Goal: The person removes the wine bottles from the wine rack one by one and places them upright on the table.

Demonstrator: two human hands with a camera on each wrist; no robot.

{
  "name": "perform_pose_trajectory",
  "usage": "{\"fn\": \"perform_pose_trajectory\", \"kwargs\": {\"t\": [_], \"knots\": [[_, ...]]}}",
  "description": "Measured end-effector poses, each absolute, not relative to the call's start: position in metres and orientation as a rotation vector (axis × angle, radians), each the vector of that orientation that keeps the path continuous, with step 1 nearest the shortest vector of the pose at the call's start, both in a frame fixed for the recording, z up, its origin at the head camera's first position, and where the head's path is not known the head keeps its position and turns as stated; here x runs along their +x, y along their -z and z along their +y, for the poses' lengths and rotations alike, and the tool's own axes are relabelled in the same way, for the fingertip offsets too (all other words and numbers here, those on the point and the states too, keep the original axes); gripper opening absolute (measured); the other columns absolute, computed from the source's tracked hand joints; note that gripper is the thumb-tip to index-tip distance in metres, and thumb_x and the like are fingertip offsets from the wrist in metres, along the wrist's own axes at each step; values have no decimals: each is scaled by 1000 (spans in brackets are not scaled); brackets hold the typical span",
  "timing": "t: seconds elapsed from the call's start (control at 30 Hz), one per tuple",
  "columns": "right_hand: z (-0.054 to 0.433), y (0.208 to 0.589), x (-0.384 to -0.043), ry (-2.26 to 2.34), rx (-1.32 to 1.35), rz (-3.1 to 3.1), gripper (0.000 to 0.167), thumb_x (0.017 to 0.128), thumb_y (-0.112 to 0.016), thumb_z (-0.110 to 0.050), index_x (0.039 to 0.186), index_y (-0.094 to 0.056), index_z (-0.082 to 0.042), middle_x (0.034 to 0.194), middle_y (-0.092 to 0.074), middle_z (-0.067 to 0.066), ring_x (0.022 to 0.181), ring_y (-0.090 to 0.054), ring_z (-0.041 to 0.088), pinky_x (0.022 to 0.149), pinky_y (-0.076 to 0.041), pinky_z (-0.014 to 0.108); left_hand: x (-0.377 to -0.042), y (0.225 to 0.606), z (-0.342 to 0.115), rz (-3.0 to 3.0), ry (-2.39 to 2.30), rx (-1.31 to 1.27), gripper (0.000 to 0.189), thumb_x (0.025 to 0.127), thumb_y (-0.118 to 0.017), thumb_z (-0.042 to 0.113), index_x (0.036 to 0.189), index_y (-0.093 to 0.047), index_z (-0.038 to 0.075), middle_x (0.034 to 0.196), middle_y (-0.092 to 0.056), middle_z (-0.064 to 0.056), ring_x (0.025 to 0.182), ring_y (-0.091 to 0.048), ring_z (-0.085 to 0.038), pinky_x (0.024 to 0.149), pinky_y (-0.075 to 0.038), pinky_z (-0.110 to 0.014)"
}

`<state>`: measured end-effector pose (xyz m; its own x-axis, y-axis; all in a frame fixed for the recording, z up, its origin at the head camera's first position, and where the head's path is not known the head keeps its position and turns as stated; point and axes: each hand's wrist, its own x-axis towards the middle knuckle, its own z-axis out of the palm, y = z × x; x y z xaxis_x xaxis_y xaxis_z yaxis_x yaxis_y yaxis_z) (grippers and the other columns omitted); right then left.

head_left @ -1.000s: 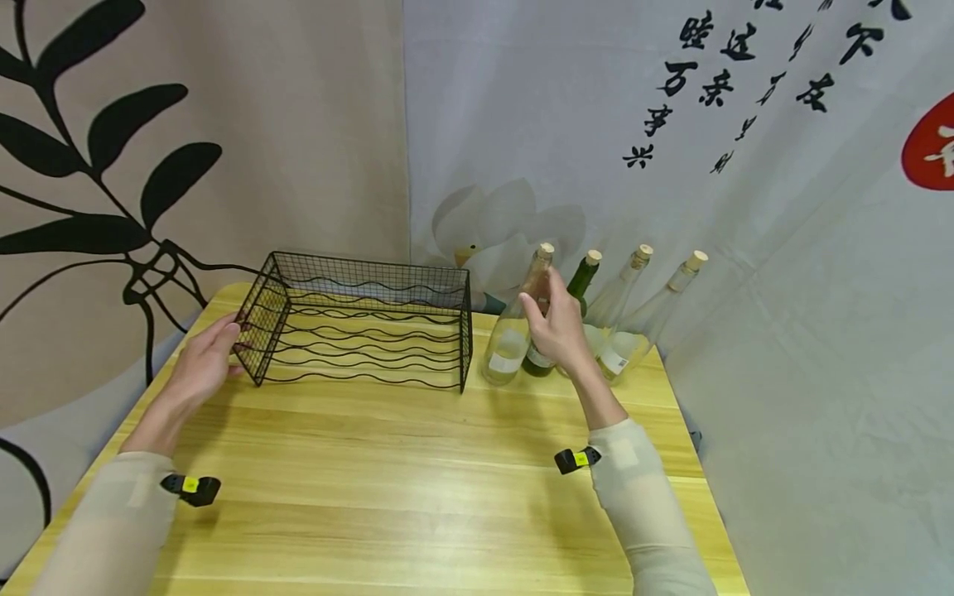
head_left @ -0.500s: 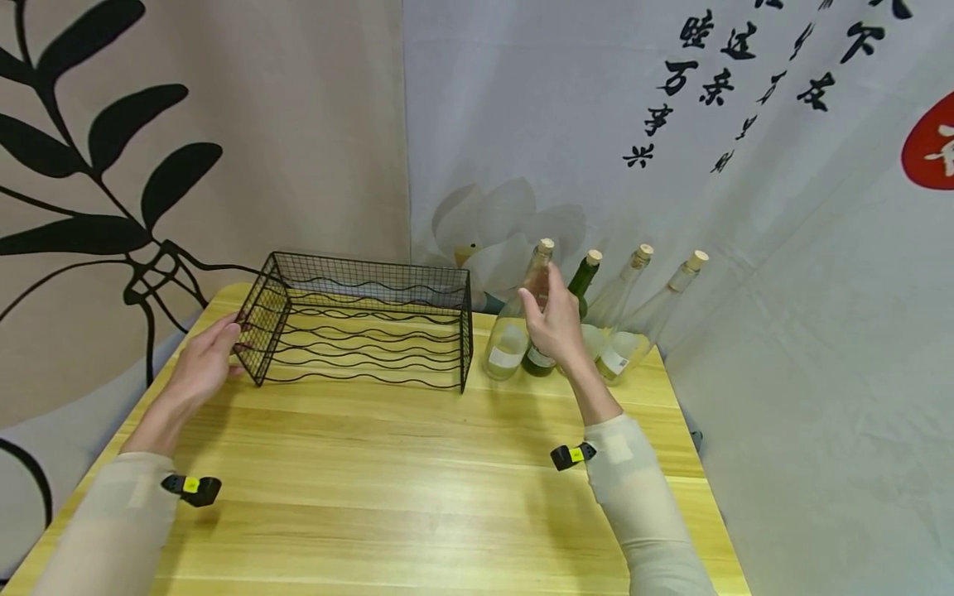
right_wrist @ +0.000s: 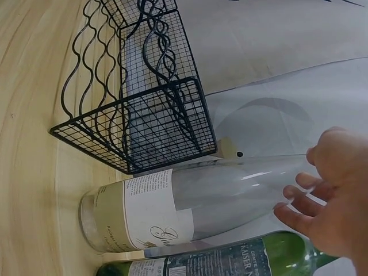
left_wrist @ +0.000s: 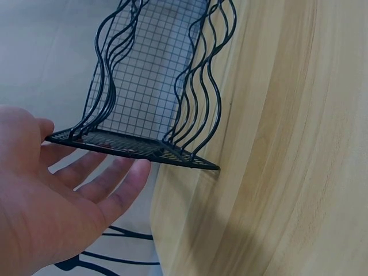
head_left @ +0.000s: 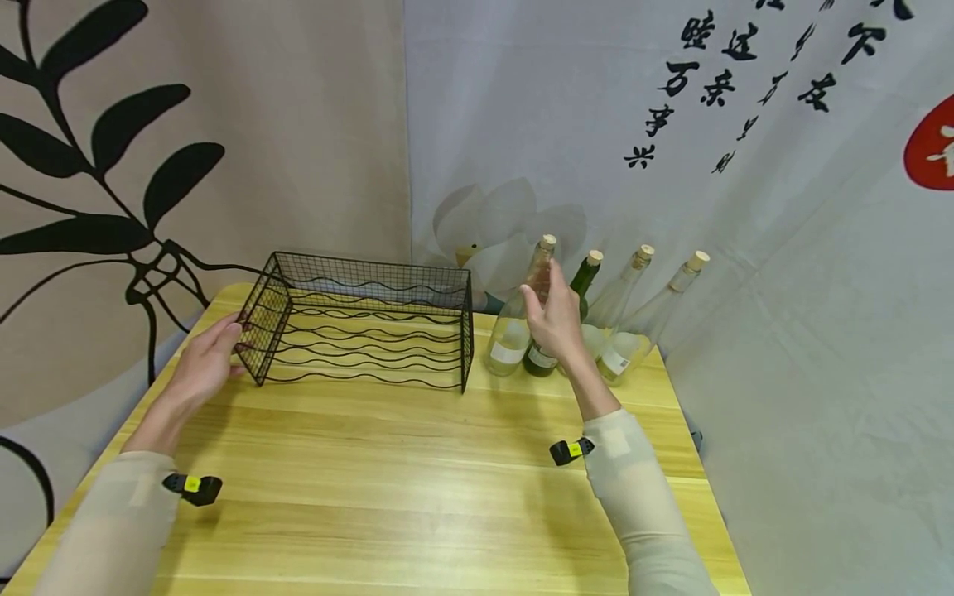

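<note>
My left hand (head_left: 201,360) holds the left end panel of a black wire bottle rack (head_left: 365,335), which stands on the table. In the left wrist view its fingers (left_wrist: 129,184) lie against the panel's mesh and edge. My right hand (head_left: 557,319) grips the upper part of a clear, corked wine bottle (head_left: 509,339) just right of the rack. In the right wrist view the fingers (right_wrist: 296,215) curl about its neck, and its label (right_wrist: 158,210) shows. Beside it a green wine bottle (head_left: 540,361) stands partly hidden behind my right hand.
Two more clear corked bottles stand to the right; the outermost bottle (head_left: 633,335) is near the table's right edge. The wooden table (head_left: 402,488) spreads in front of the rack. A printed cloth (head_left: 522,99) hangs right behind it.
The clear bottle in my right hand has moved slightly up and back, away from me, with the hand and forearm. My left hand and the rack stay put.
</note>
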<state>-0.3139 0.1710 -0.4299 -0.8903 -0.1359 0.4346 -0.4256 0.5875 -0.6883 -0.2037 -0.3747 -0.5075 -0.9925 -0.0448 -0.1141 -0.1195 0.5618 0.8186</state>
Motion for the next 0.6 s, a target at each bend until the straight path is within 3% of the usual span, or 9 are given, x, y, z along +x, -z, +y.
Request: {"fn": "perform_pose_trajectory", "kwargs": {"t": [0.23, 0.4, 0.6], "knots": [[171, 430, -316, -1178, 468, -2464, 38, 115, -67, -14, 148, -55, -1, 121, -76, 21, 115, -77, 40, 98, -69, 56, -205, 508, -376, 2699, -1432, -139, 75, 122, -13, 57, 183, -1, 17, 188, -3, -31, 83, -64, 18, 121, -37, -86], [172, 430, -316, -1174, 460, -2473, 48, 116, -66, -17, 157, -50, 2, 124, -76, 22, 118, -76, 42, 101, -68, 58, -205, 508, -375, 2694, -1440, -140, 75, 122, -13, 58, 183, 0, 18, 188, -2, -31, 82, -64, 17, 122, -34, -88], [171, 431, -314, -1194, 427, -2496, 54, 117, -65, -19, 164, -45, 0, 131, -75, 22, 125, -75, 42, 106, -66, 59, -205, 508, -374, 2723, -1422, -143, 75, 122, -15, 56, 183, -5, 14, 187, -8, -32, 91, -64, 15, 116, -47, -79]]}}
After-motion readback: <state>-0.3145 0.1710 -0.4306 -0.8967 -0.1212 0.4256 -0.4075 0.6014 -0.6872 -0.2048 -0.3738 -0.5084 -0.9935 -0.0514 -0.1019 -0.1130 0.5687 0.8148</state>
